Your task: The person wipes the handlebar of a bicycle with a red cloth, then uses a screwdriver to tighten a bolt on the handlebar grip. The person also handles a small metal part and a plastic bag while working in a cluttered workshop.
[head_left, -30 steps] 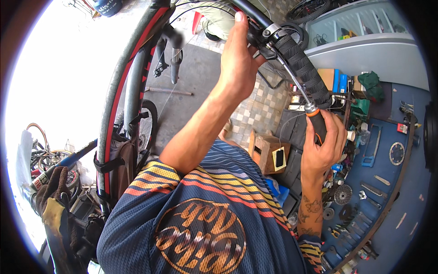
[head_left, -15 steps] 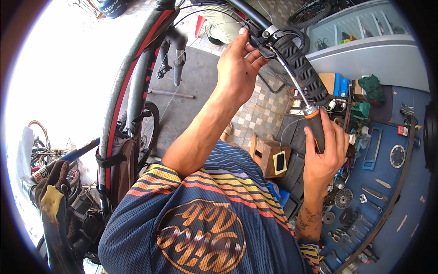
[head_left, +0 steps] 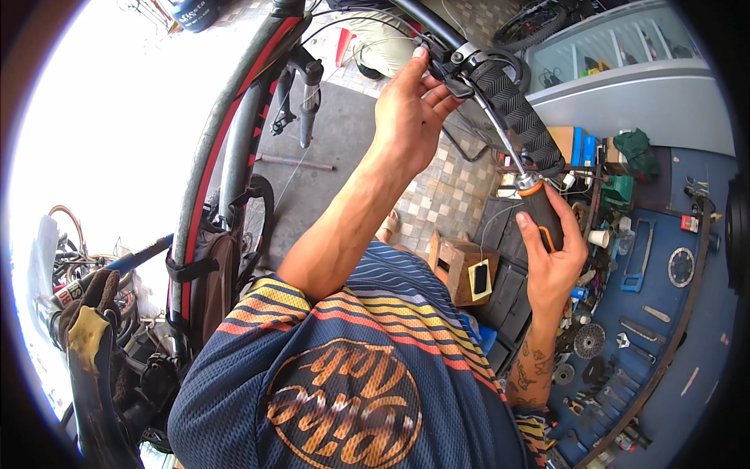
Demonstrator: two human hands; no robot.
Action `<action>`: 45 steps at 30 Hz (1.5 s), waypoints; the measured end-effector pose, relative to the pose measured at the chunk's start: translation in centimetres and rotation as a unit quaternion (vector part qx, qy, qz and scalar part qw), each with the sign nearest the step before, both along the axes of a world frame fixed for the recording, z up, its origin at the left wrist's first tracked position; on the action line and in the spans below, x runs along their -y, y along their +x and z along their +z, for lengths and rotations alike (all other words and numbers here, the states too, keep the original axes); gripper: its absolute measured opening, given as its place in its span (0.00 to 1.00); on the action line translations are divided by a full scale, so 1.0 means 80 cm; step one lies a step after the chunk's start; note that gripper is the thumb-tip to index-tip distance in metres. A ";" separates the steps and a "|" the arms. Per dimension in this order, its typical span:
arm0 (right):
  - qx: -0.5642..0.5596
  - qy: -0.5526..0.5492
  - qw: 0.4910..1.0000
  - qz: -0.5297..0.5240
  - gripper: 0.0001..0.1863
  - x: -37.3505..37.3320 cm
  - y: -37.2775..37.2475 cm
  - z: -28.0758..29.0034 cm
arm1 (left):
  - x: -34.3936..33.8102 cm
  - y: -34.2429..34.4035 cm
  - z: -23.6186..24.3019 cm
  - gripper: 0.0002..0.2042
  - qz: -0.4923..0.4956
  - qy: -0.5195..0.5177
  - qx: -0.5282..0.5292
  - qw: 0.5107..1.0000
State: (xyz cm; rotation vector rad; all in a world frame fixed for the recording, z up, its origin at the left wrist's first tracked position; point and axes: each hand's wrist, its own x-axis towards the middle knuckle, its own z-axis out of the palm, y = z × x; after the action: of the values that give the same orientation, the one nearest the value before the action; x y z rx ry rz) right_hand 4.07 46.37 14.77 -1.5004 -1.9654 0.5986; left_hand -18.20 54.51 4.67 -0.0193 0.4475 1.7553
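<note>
My left hand [head_left: 405, 129] reaches up to a black bicycle shifter [head_left: 444, 64] clamped on the handlebar [head_left: 433, 23]. Its thumb lies on the near side and its fingers curl under the body. In my right hand [head_left: 558, 270] is a screwdriver [head_left: 541, 217] with a black and orange handle, thumb and fingers closed on it. The metal shaft runs up beside the patterned black handlebar grip [head_left: 517, 117], its end against the shifter area. The exact tip contact is too small to tell. Thin cables loop away from the shifter.
The red and black bike frame [head_left: 207, 148] stands at left, its fork [head_left: 308, 102] beyond. A blue tool board [head_left: 664, 281] with several hand tools curves along the right. A wooden stool [head_left: 461, 270] stands below the bar. Another person's light-trousered leg [head_left: 383, 47] shows at the top.
The right hand has shifted slightly and its grip on the screwdriver handle has turned, showing more orange. The fork has swung slightly. The left hand stays on the shifter.
</note>
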 end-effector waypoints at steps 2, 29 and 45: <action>-0.007 -0.008 1.000 0.001 0.23 -0.002 0.002 0.000 | -0.001 -0.001 0.000 0.11 -0.001 0.005 0.001 1.000; -0.108 -0.125 0.985 -0.050 0.22 0.005 0.000 0.002 | 0.001 -0.007 0.000 0.16 -0.030 0.048 -0.030 0.998; -0.110 -0.133 0.983 -0.066 0.22 0.015 -0.018 0.014 | 0.002 -0.007 0.007 0.13 -0.023 0.038 -0.015 0.999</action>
State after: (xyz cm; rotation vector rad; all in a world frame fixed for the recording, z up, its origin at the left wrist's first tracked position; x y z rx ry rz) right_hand 2.66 45.17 15.89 -1.6290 -1.6537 0.9555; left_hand -18.72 54.31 5.26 0.0703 0.4003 1.7276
